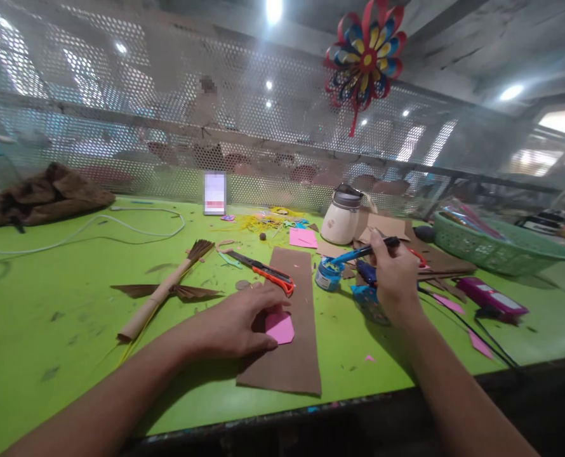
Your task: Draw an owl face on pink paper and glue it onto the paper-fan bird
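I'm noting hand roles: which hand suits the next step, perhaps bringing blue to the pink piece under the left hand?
Probably the right hand: it holds a blue-tipped tool at the blue jar. The left hand is at the pink piece, better placed to steady it.

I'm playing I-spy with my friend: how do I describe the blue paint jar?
On the green table, find the long brown card strip. Right of its far half stands a small round blue jar. Unlike the big cream jug behind, it has a blue-tipped brush at its mouth.
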A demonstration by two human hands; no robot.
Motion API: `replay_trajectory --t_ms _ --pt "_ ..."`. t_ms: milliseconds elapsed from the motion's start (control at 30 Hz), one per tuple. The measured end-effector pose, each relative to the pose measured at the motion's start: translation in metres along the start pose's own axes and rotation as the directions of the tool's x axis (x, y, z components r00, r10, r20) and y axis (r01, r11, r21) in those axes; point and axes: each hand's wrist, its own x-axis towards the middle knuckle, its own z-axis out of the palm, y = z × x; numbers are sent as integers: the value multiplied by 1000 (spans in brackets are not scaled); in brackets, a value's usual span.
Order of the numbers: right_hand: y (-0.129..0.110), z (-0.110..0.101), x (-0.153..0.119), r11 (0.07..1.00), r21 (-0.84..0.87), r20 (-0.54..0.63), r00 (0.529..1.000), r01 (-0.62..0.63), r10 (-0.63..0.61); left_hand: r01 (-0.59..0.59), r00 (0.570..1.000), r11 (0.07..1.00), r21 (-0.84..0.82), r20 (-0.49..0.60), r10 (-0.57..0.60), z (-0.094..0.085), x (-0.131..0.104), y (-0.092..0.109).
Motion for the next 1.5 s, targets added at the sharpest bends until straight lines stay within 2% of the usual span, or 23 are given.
replay_trajectory --t_ms 300,533,667,867,1000,1200,1500 --pt "-11 1 -1 980 162 -65 990 -112 124 -37 999 999 -2 -11 37 2 1 -3" --pt "-25 3 -17 904 332 174 959 -270 223 4 1000 999 -46 -11 -5 5 3 -4" --pt "-30 2 -32 874 371 302 931 -313 205 24 1000 998 -63 5 -24 5 4 -3" --pt "-34 -2 -53 925 297 423 901 -238 96 23 1000 994 -109 12 -22 8 4 -5" --pt "-35 -4 -60 966 215 520 854 -143 11 -4 1000 992 -125 15 6 10 4 -9" --pt "-42 -4 -67 995 91 609 790 30 -79 13 1000 990 -139 5 -13 12 4 -13" --pt "-41 -5 -67 995 10 629 773 99 -83 36 999 985 -166 9 -35 11 5 -11"
